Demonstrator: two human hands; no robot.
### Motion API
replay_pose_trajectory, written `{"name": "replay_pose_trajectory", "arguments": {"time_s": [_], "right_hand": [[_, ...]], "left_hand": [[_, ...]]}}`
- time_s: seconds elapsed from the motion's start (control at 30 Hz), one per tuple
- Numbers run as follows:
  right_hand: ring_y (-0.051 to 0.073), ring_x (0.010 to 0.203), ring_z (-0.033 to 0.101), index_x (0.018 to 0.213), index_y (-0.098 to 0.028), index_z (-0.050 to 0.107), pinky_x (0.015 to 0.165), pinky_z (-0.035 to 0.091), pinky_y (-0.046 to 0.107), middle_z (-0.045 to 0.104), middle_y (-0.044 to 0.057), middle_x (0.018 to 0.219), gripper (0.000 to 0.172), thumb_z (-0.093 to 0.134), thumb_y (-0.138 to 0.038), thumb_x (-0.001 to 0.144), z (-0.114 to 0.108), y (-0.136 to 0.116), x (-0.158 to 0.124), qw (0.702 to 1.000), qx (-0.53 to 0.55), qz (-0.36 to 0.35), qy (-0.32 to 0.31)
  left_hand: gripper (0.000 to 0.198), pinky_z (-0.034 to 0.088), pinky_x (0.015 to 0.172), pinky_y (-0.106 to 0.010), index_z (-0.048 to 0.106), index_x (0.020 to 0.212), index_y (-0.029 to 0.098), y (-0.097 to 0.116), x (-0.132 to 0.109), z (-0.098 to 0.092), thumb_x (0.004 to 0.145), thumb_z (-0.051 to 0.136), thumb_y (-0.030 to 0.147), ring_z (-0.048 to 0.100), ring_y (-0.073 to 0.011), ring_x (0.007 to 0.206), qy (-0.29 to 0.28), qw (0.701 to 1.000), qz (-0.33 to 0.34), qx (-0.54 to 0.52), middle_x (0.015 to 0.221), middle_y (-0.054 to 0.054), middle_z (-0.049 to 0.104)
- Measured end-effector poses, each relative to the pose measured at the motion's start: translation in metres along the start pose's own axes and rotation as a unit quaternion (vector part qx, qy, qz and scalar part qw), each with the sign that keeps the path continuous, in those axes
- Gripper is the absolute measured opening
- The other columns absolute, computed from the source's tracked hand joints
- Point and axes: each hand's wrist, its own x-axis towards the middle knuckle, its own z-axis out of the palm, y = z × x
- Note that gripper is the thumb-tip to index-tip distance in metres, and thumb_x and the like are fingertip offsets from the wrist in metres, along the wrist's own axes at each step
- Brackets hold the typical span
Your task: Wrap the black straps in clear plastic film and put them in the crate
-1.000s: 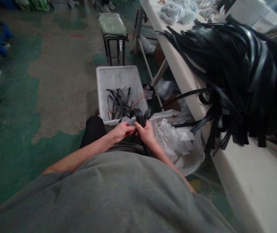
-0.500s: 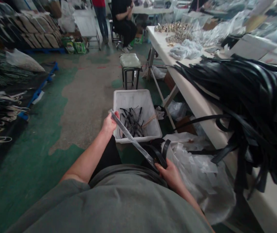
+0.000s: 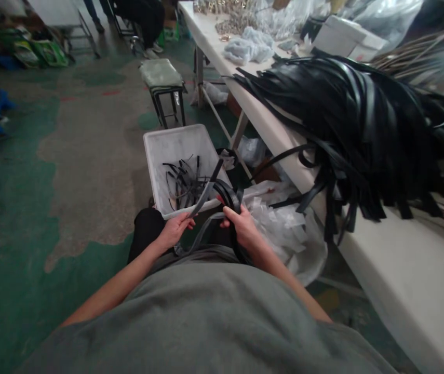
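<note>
Over my lap, my right hand (image 3: 242,226) is closed on a coiled black strap (image 3: 227,195). My left hand (image 3: 175,229) pinches a thin clear-grey strip (image 3: 204,196) that runs up from the strap toward a white bin (image 3: 159,149) on the floor just ahead. The bin holds several loose black strap offcuts (image 3: 185,182). A large heap of black straps (image 3: 358,119) lies on the white table (image 3: 408,270) to my right, with its ends hanging over the edge.
A crumpled clear plastic bag (image 3: 287,228) sits on the floor by my right hand. A small stool (image 3: 162,78) stands beyond the bin. Bags and metal parts (image 3: 241,49) lie at the table's far end. Another person sits at the far back.
My left hand, which had pulled the strip out wide to the left, has come back in close to my right hand. The camera view has tilted down.
</note>
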Motion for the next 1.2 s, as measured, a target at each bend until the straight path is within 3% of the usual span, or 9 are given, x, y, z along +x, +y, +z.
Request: {"name": "replay_pose_trajectory", "arguments": {"time_s": [0.13, 0.33, 0.5, 0.6, 0.7, 0.8, 0.93, 1.03, 1.2], "right_hand": [[0.006, 0.044, 0.038, 0.103, -0.019, 0.066, 0.054, 0.052, 0.022, 0.050, -0.009, 0.054, 0.041, 0.078, -0.038, 0.068, -0.003, -0.005, 0.004, 0.996, 0.088, -0.006, 0.021], [0.003, 0.044, 0.036, 0.095, -0.019, 0.069, 0.051, 0.050, 0.019, 0.058, -0.006, 0.065, 0.029, 0.076, -0.035, 0.072, -0.009, -0.019, -0.001, 0.994, 0.105, -0.038, -0.006], [0.005, 0.045, 0.045, 0.085, -0.017, 0.065, 0.050, 0.047, 0.019, 0.058, -0.005, 0.062, 0.023, 0.073, -0.035, 0.072, 0.003, -0.016, -0.007, 0.996, 0.053, -0.066, 0.033], [0.008, 0.048, 0.050, 0.089, -0.018, 0.062, 0.047, 0.045, 0.021, 0.061, -0.004, 0.064, 0.030, 0.072, -0.039, 0.070, 0.011, -0.014, -0.013, 0.998, -0.028, -0.042, 0.036], [0.011, 0.055, 0.055, 0.091, -0.018, 0.061, 0.048, 0.046, 0.022, 0.066, -0.001, 0.074, 0.033, 0.072, -0.040, 0.068, 0.012, -0.015, -0.019, 0.989, -0.128, -0.035, 0.063], [0.016, 0.065, 0.060, 0.092, -0.019, 0.062, 0.056, 0.051, 0.026, 0.068, 0.001, 0.078, 0.030, 0.070, -0.038, 0.070, 0.008, -0.013, -0.020, 0.974, -0.204, -0.060, 0.083], [0.020, 0.076, 0.063, 0.094, -0.017, 0.065, 0.069, 0.055, 0.032, 0.070, 0.004, 0.084, 0.030, 0.067, -0.038, 0.073, 0.002, -0.006, -0.016, 0.946, -0.282, -0.127, 0.099], [0.020, 0.070, 0.063, 0.094, -0.016, 0.064, 0.057, 0.055, 0.030, 0.068, 0.005, 0.082, 0.032, 0.065, -0.041, 0.074, 0.002, 0.001, -0.015, 0.936, -0.306, -0.128, 0.115], [0.016, 0.057, 0.059, 0.098, -0.018, 0.060, 0.040, 0.053, 0.026, 0.065, 0.003, 0.080, 0.038, 0.068, -0.043, 0.072, 0.002, 0.004, -0.022, 0.960, -0.240, -0.066, 0.127]], "left_hand": [[0.036, 0.048, 0.075, -0.029, 0.068, 0.108, 0.018, -0.008, -0.009, 0.001, 0.089, 0.046, 0.039, 0.060, -0.0147, 0.071, -0.048, 0.995, 0.009, 0.085, 0.082, -0.002, 0.065], [0.038, 0.048, 0.076, -0.030, 0.066, 0.117, 0.019, -0.003, -0.016, -0.008, 0.088, 0.044, 0.032, 0.061, -0.0166, 0.073, -0.083, 0.988, -0.028, 0.131, 0.087, -0.003, 0.068], [0.039, 0.050, 0.088, -0.033, 0.068, 0.113, 0.021, 0.027, -0.014, 0.000, 0.088, 0.052, 0.046, 0.066, -0.0238, 0.096, -0.131, 0.990, -0.038, -0.042, 0.103, -0.008, 0.072], [0.041, 0.048, 0.095, -0.036, 0.068, 0.114, 0.021, 0.058, -0.011, 0.014, 0.081, 0.065, 0.046, 0.063, -0.0280, 0.109, -0.152, 0.979, 0.006, -0.135, 0.111, -0.010, 0.070], [0.052, 0.049, 0.091, -0.041, 0.066, 0.115, 0.017, 0.085, -0.010, 0.026, 0.078, 0.066, 0.053, 0.063, -0.0324, 0.107, -0.195, 0.961, 0.037, -0.194, 0.106, -0.013, 0.070], [0.055, 0.050, 0.084, -0.041, 0.066, 0.111, 0.017, 0.095, -0.011, 0.032, 0.072, 0.072, 0.056, 0.064, -0.0329, 0.096, -0.208, 0.973, 0.058, -0.075, 0.101, -0.012, 0.070], [0.027, 0.047, 0.082, -0.041, 0.065, 0.093, 0.019, 0.083, -0.009, 0.044, 0.076, 0.070, 0.040, 0.064, -0.0306, 0.085, -0.095, 0.972, 0.086, 0.199, 0.087, -0.010, 0.068], [0.010, 0.046, 0.085, -0.042, 0.061, 0.087, 0.018, 0.068, -0.004, 0.053, 0.083, 0.053, 0.020, 0.063, -0.0294, 0.088, -0.048, 0.939, 0.120, 0.317, 0.086, -0.012, 0.067], [0.018, 0.047, 0.083, -0.040, 0.059, 0.087, 0.017, 0.046, -0.005, 0.055, 0.086, 0.042, 0.014, 0.062, -0.0261, 0.085, -0.034, 0.889, 0.194, 0.413, 0.084, -0.011, 0.066]]}}
